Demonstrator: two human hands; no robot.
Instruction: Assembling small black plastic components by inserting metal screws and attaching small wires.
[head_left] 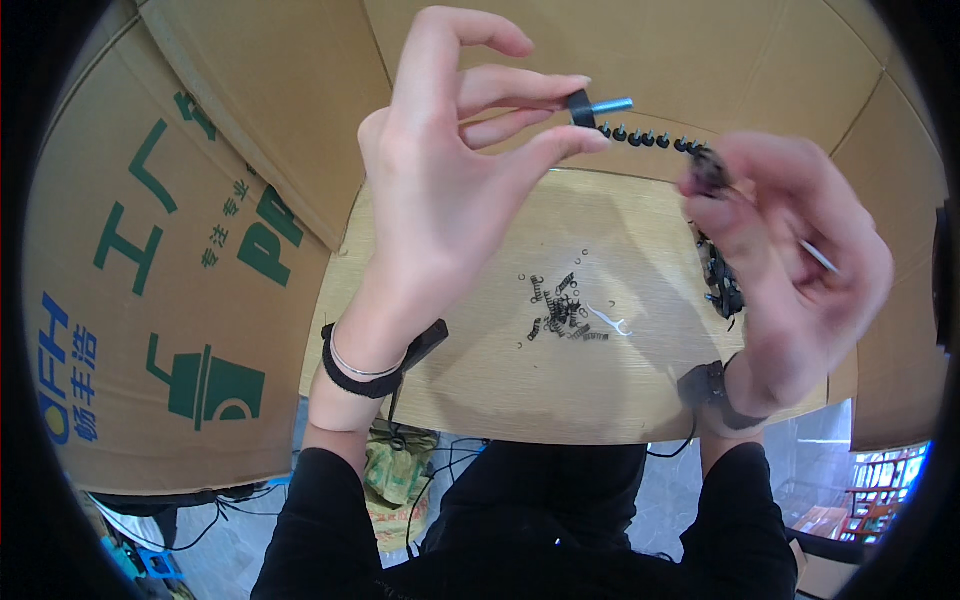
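Note:
My left hand (440,150) is raised over the far side of the table and pinches a black-headed screw (611,105) with a bluish metal shank that points right. To its right, my right hand (790,250) is closed on a small dark clump (711,174), too blurred to name. A thin pale rod (819,256) shows against its curled fingers. Beyond the hands, a row of black-headed screws (648,139) stands along the table's far edge. On the table below lies a loose pile of small dark spring rings (562,310), some joined in short coils.
A white forked piece (610,321) lies beside the rings. More black-headed parts (722,285) are heaped at the table's right, partly behind my right hand. Cardboard walls (190,250) enclose the wooden table (450,390) at left, back and right. Cables hang below the near edge.

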